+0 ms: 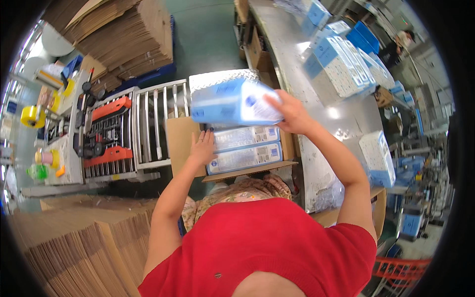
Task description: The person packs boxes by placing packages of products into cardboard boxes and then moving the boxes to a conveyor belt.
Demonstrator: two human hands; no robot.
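My right hand (292,113) grips a blue and white plastic-wrapped pack (232,103) and holds it in the air above an open cardboard box (179,138). My left hand (203,146) rests on the box's left flap, fingers spread, touching the edge of the packs inside. Two similar packs (246,147) lie side by side in the box. The held pack hides the box's far part.
A roller conveyor and taping machine (116,133) stand left of the box. A long steel table (316,94) on the right carries several more packs (341,64). Flat cardboard stacks lie at top left (123,34) and bottom left (69,242). Another person (402,42) stands far right.
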